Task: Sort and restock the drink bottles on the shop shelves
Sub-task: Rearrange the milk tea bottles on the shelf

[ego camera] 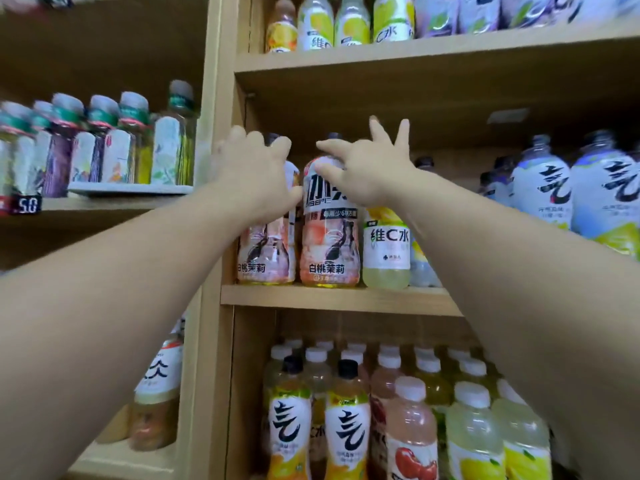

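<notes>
Left hand cups one full, weighty peach-labelled plastic bottle; right hand, fingers spread, tops its slippery twin; best gripped mid-body.

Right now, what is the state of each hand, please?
Left hand: closed around the left peach bottle.
Right hand: open, fingers spread, resting on the right peach bottle.

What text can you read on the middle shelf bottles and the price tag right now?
"白桃茉莉" on the peach-pink labelled bottle under the right hand.
"白桃茉莉", partly cut off, on the matching peach-pink bottle under the left hand.
"维C水" on the pale yellow bottle with a white label.
"5.0" on the black price tag.
Small print everywhere is too blurred.
</notes>
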Action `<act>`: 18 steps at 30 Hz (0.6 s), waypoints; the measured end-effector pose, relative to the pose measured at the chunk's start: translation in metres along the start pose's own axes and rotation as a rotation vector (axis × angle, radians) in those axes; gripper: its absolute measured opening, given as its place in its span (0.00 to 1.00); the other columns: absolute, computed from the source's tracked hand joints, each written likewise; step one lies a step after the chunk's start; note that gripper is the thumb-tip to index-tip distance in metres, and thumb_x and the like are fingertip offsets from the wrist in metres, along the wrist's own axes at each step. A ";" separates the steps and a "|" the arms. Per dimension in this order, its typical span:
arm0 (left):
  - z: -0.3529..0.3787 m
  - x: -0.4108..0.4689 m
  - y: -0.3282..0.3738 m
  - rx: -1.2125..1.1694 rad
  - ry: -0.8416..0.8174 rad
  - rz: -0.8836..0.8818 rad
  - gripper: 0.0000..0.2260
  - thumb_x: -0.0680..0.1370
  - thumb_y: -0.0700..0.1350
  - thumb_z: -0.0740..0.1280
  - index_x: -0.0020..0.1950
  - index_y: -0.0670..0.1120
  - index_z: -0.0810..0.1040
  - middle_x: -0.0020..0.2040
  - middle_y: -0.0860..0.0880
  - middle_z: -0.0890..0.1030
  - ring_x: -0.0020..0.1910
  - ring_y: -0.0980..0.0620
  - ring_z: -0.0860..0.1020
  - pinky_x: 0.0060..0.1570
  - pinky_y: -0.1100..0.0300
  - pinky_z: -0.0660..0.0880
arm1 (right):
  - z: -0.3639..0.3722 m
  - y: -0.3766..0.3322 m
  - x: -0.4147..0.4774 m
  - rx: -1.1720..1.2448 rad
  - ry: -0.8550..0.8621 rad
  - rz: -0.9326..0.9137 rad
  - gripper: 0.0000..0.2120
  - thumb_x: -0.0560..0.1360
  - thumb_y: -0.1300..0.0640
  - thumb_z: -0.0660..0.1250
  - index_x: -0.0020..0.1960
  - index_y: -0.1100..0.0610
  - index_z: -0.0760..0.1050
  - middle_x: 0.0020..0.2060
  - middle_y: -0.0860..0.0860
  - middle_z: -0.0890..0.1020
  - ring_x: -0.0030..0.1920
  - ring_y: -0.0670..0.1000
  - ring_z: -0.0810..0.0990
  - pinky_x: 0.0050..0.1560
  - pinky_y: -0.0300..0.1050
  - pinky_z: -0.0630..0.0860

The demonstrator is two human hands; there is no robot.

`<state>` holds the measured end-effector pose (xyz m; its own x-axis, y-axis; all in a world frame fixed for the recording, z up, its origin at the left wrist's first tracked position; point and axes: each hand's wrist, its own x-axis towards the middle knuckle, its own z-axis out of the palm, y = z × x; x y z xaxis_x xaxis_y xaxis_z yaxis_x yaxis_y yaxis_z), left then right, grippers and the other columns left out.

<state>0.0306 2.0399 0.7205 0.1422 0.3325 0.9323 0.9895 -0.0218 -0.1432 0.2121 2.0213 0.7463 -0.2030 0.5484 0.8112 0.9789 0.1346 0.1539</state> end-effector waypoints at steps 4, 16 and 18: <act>0.011 -0.003 -0.010 0.030 -0.063 0.029 0.35 0.76 0.69 0.57 0.79 0.54 0.61 0.67 0.42 0.76 0.66 0.39 0.70 0.63 0.46 0.68 | 0.008 -0.004 -0.005 -0.022 0.040 -0.008 0.26 0.83 0.35 0.43 0.79 0.39 0.59 0.68 0.53 0.79 0.83 0.59 0.45 0.74 0.75 0.32; -0.007 -0.039 -0.018 -0.505 0.299 0.089 0.30 0.71 0.55 0.75 0.71 0.52 0.73 0.61 0.42 0.73 0.60 0.43 0.72 0.54 0.50 0.74 | -0.004 0.005 -0.065 0.234 0.414 -0.216 0.31 0.79 0.36 0.63 0.79 0.45 0.64 0.68 0.53 0.74 0.81 0.61 0.56 0.79 0.61 0.46; -0.005 -0.051 -0.016 -0.629 0.356 0.105 0.30 0.71 0.53 0.75 0.71 0.52 0.71 0.66 0.41 0.68 0.63 0.42 0.72 0.55 0.51 0.78 | -0.003 0.004 -0.078 0.314 0.460 -0.249 0.32 0.79 0.39 0.66 0.79 0.47 0.63 0.70 0.54 0.71 0.77 0.57 0.61 0.75 0.50 0.57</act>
<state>0.0081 2.0186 0.6772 0.1319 -0.0255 0.9909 0.7833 -0.6099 -0.1200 0.2316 1.9763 0.6848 -0.3248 0.0656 0.9435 0.8352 0.4881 0.2536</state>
